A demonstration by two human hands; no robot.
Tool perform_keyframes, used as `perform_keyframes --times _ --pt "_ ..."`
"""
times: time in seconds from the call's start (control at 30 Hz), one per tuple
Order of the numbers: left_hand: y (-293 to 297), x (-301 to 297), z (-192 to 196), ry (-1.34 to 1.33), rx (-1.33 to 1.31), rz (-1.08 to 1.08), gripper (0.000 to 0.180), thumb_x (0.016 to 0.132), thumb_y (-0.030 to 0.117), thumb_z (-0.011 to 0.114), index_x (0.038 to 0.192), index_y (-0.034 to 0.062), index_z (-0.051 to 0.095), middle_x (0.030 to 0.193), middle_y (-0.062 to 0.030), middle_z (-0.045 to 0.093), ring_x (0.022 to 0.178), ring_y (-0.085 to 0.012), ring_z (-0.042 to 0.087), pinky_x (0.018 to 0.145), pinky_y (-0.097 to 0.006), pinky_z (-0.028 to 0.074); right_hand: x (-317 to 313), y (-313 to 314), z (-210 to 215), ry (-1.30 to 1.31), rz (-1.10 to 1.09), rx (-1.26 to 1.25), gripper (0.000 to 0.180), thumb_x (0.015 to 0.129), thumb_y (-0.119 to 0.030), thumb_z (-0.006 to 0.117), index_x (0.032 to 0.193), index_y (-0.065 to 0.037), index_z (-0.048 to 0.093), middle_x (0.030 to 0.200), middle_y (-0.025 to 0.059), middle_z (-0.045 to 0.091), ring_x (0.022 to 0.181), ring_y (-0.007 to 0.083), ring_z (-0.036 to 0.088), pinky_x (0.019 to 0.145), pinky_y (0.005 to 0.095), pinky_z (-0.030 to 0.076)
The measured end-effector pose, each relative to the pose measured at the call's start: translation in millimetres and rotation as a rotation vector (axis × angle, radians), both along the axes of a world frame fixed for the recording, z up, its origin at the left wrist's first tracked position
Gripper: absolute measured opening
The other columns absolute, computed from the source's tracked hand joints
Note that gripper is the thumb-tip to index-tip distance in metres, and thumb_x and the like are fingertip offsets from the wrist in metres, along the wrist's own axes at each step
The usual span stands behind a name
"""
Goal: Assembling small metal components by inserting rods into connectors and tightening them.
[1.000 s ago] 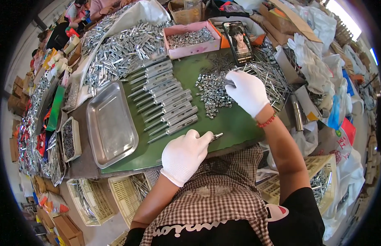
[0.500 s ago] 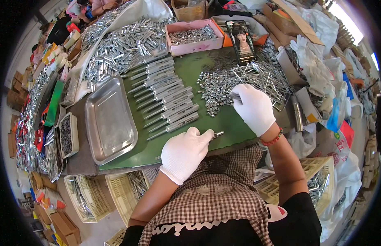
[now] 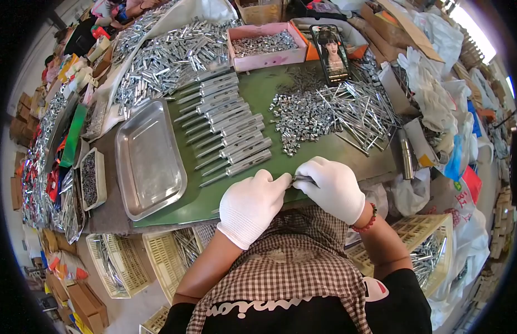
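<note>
Both hands wear white gloves and meet at the near edge of the green mat (image 3: 280,100): the left hand (image 3: 251,206) and the right hand (image 3: 332,186) pinch, fingertip to fingertip, a small thin metal piece (image 3: 300,178) of which only a dark sliver shows between the gloves, so its shape is hard to make out. Beyond the left fingers lies a row of assembled metal rods (image 3: 230,131), side by side on the mat. Further left of those fingers sits a shallow steel tray (image 3: 148,161) with nothing in it. Past the tray, at the table's edge, a small white tub (image 3: 92,178) holds dark little screws or pins, too small to tell which. Beyond the right fingers spreads a heap of small shiny fittings (image 3: 303,114) beside a tangle of long thin pins (image 3: 364,108). Far beyond the fingertips, a pink box (image 3: 265,45) holds more small silver parts, and next to it a phone (image 3: 332,53) stands propped with its screen lit. Left of the pink box, a great pile of silver tubes (image 3: 169,55) lies on white sheeting. Below the hands, under the table, yellowish plastic baskets (image 3: 431,250) hold metal rods, partly hidden by the person's checked apron (image 3: 292,267) and forearms. The surroundings toward the rim are bent, crowded and cut off.
</note>
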State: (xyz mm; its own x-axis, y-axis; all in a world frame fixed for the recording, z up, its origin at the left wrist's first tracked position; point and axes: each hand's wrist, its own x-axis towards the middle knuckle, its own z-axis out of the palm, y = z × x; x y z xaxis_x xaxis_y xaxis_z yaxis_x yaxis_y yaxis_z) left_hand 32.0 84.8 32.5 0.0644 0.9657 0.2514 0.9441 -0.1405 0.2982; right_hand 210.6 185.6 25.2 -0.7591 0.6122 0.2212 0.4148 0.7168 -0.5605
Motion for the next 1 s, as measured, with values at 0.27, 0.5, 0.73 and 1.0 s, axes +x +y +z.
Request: perform_keyframes --times 0.27,0.5,0.73,1.0 --pt "0 1 -2 0.003 -0.014 0.007 0.019 0.084 0.018 0.063 0.103 0.0184 0.066 0.074 -0.0066 0.054 0.059 -0.0252 0.061 0.05 -0.038 0.05 -7 5 2 0.032 -0.034 0.084 0.012 0.085 -0.023 0.071 0.089 -0.012 0.068 0.082 0.0087 0.064 0.072 0.0308 0.065 0.064 0.0398 0.052" --pt "0 0 0 0.047 -0.027 -0.005 0.02 0.083 0.018 0.063 0.104 0.0197 0.065 0.075 -0.0069 0.055 0.058 -0.0257 0.061 0.05 -0.038 0.05 -37 42 -1 -0.086 0.062 0.279 0.018 0.084 -0.02 0.069 0.1 -0.014 0.063 0.099 0.0074 0.059 0.088 0.0284 0.062 0.072 0.0385 0.052" --pt "-1 0 -4 -0.026 -0.041 0.013 0.02 0.085 0.018 0.063 0.105 0.0205 0.065 0.076 -0.007 0.055 0.059 -0.0267 0.06 0.052 -0.039 0.048 -19 51 -16 -0.137 0.085 0.331 0.017 0.084 -0.021 0.069 0.096 -0.011 0.062 0.096 0.0079 0.057 0.085 0.0297 0.061 0.072 0.0402 0.052" --pt "0 -2 -5 -0.01 -0.013 -0.009 0.021 0.084 0.018 0.063 0.105 0.0198 0.064 0.073 -0.0075 0.053 0.056 -0.0265 0.059 0.048 -0.04 0.048 13 44 4 0.148 -0.314 0.107 0.009 0.084 -0.017 0.07 0.089 -0.009 0.07 0.085 0.0084 0.065 0.076 0.0293 0.065 0.067 0.0377 0.051"
